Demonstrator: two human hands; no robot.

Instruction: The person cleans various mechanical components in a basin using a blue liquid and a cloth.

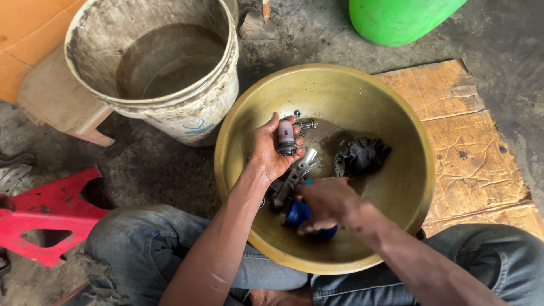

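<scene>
my left hand (271,148) pinches a small grey cylindrical part (286,137) between thumb and fingertips, over the middle of the brass-coloured basin (408,187), while my right hand (326,203) is curled shut round a blue object (298,213) low in the basin, beside a metal fitting (292,178) and a black rag (364,155). the part looks hard, light and probably oily-slick from the dark liquid, so i judge a grip across its ribbed waist is safest. the dirty white bucket (187,116) beyond has faint blue marks on its side, and a green container (396,20) stands further off
</scene>
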